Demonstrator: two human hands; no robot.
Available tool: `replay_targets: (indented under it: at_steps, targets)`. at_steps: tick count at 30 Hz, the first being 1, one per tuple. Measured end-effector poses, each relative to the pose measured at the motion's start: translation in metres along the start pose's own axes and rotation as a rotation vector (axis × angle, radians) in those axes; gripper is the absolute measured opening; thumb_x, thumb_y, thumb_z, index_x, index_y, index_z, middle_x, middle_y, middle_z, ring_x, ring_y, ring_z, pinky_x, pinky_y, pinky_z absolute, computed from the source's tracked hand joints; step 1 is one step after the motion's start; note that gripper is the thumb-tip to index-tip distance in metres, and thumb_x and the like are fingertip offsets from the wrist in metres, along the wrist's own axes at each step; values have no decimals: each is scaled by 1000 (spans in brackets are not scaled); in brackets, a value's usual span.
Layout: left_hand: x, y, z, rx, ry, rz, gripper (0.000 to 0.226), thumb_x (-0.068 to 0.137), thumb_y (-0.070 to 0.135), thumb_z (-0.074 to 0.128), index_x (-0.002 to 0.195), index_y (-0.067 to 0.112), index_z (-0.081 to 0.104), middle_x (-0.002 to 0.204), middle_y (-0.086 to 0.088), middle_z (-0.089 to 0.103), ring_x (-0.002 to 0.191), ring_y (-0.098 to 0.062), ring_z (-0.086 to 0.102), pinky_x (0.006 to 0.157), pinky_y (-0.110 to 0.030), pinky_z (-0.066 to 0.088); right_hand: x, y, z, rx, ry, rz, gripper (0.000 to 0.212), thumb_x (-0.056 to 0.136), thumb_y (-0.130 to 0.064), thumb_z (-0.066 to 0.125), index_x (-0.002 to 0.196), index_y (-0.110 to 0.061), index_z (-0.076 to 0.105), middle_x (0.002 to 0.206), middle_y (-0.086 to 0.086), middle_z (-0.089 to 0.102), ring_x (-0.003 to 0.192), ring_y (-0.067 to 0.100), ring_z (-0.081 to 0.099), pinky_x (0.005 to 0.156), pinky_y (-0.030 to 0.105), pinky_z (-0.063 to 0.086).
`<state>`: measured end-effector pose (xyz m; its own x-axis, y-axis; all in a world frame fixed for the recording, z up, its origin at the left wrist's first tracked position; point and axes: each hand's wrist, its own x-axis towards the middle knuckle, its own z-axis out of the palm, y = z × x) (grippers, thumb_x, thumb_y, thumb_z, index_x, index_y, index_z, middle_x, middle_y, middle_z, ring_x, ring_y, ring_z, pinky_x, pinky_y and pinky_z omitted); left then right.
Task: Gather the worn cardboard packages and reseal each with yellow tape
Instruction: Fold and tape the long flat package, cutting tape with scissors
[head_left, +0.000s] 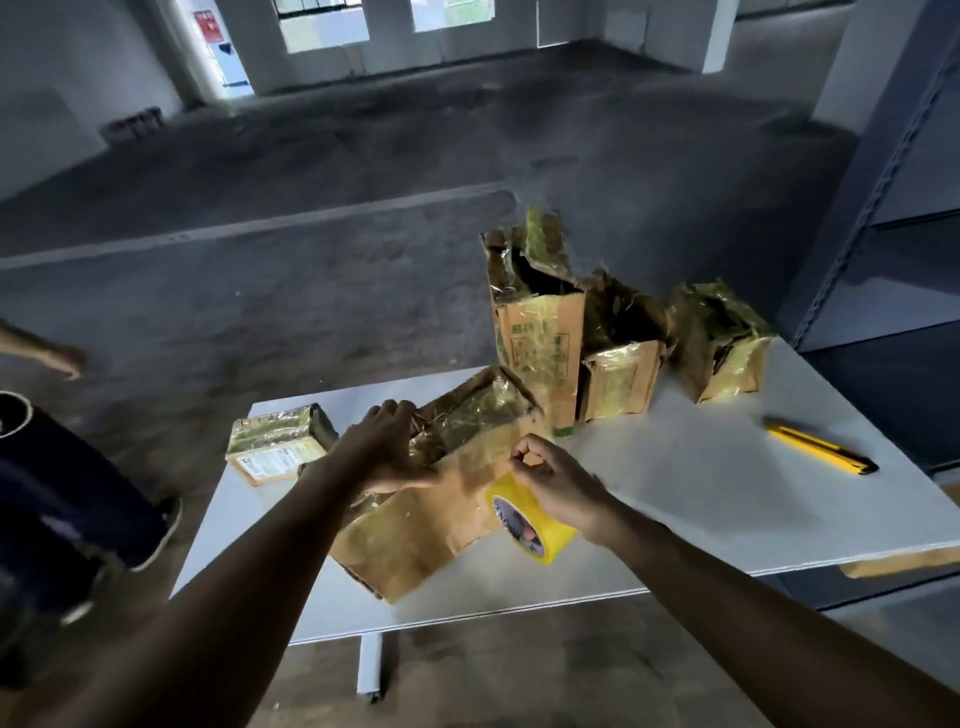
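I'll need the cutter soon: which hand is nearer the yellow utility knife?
Right. The right hand, pinching the yellow tape against the large package, is left of the utility knife; the left hand grips that package's top, even farther left.

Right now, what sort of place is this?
Probably a bare warehouse or storeroom: wide concrete floor, metal shelving on the right, and a white table holding worn cardboard packages.

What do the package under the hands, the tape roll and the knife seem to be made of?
Package: creased brown cardboard, partly covered by glossy film or old tape that glints. Tape roll: shiny yellow plastic film; its printed core looks like card. Knife: yellow and black body, probably plastic; no blade shows.
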<state>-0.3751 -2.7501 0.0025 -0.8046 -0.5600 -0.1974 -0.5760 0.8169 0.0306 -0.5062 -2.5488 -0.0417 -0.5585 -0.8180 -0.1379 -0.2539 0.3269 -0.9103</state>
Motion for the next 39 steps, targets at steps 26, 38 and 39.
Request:
replay_targets:
  at_steps: [26, 38, 39]
  targets:
    - [64, 18, 6, -357, 9, -273, 115, 72, 93, 38, 155, 17, 13, 151, -22, 37, 137, -43, 36, 108, -53, 37, 35, -26, -8, 84, 208, 44, 14, 99, -27, 56, 85, -26, 55, 74, 6, 53, 59, 12, 41, 46, 18, 30]
    - [46, 23, -33, -978, 123, 66, 70, 87, 80, 24, 84, 25, 67, 87, -11, 68, 83, -24, 66, 85, -48, 53, 48, -56, -7, 66, 186, -10, 8, 100, -21, 56, 93, -18, 60, 73, 0, 54, 60, 10, 43, 50, 18, 35]
    - [41, 25, -39, -1046, 139, 98, 68, 87, 80, 29, 71, 22, 62, 71, -1, 64, 69, -15, 62, 73, -37, 53, 48, -58, -7, 73, 174, -21, 7, 100, -17, 55, 96, -13, 60, 72, 0, 53, 58, 9, 40, 47, 15, 33]
